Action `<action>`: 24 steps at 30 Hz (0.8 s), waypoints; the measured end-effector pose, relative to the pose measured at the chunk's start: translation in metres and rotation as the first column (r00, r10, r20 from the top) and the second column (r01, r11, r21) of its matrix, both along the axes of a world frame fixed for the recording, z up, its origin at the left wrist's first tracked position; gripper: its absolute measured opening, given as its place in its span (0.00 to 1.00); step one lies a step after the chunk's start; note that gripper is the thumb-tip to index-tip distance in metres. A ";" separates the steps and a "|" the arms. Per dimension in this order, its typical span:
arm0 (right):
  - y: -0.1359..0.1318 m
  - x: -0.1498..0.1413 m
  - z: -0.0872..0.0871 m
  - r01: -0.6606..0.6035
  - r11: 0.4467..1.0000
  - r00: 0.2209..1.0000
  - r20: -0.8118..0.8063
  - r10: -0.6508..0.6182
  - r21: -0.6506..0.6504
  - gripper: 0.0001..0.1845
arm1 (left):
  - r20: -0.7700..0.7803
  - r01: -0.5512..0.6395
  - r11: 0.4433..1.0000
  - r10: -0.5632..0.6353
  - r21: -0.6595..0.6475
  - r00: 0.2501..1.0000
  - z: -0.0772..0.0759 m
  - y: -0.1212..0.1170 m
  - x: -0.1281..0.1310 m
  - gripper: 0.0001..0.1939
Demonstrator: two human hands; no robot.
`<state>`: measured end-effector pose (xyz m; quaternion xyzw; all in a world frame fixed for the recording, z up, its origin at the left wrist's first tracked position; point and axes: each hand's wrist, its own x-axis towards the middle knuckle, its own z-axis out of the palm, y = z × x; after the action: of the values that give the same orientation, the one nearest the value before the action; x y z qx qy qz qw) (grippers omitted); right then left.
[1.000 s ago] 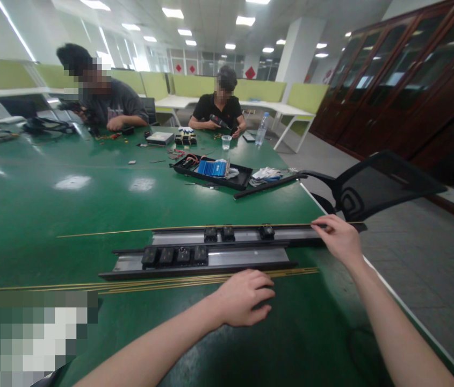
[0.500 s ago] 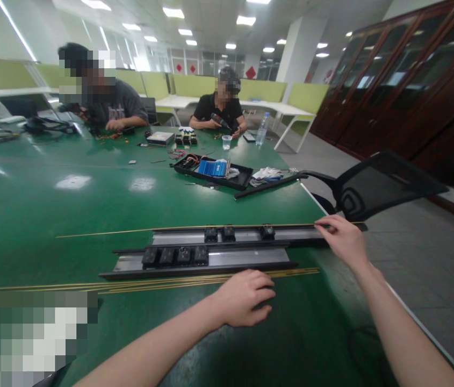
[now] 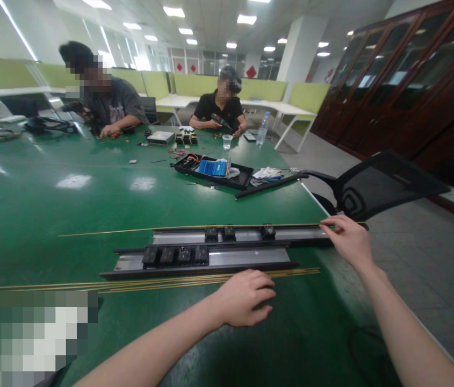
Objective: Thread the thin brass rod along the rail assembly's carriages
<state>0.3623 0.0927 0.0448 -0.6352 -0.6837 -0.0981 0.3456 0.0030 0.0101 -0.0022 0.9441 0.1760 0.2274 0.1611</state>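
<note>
A long thin brass rod [image 3: 106,233] lies along the back edge of the far metal channel [image 3: 246,236]. Near the rod's right end, my right hand [image 3: 350,242] pinches it between thumb and fingers. Three black square modules [image 3: 229,234] sit in that channel. Closer to me, a second channel [image 3: 246,256] carries several more black modules [image 3: 167,257] side by side at its left half. My left hand [image 3: 245,298] rests palm down on the table, fingers apart, holding nothing. Its back edge lies by a bundle of brass rods [image 3: 142,286], covering part of them.
Across the green table [image 3: 69,209] lie a black tray [image 3: 240,177] with a blue finned part [image 3: 213,168], gloves [image 3: 267,176], a cup [image 3: 227,141] and a bottle [image 3: 262,129]. Two people work at the far side. A mesh chair [image 3: 388,180] stands at the right edge.
My right hand has shifted slightly to the right along the rod's end. My left hand, the channels and the modules have stayed put.
</note>
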 end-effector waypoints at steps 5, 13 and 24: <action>0.001 0.008 -0.004 0.024 0.999 1.000 0.000 -0.024 0.025 0.09 | 0.001 -0.001 1.000 0.001 0.018 1.000 -0.002 0.000 0.001 0.17; 0.001 0.013 -0.006 0.056 0.998 0.998 -0.027 -0.055 0.023 0.08 | 0.004 -0.001 1.000 0.001 0.017 1.000 0.000 0.000 0.001 0.17; -0.001 0.020 0.000 0.092 0.996 0.995 0.030 -0.091 -0.019 0.11 | 0.006 0.001 1.000 -0.001 0.004 1.000 0.000 0.000 0.001 0.17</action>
<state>0.3822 0.0916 0.0445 -0.6678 -0.6599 -0.1160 0.3242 0.0040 0.0104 -0.0026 0.9438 0.1744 0.2306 0.1602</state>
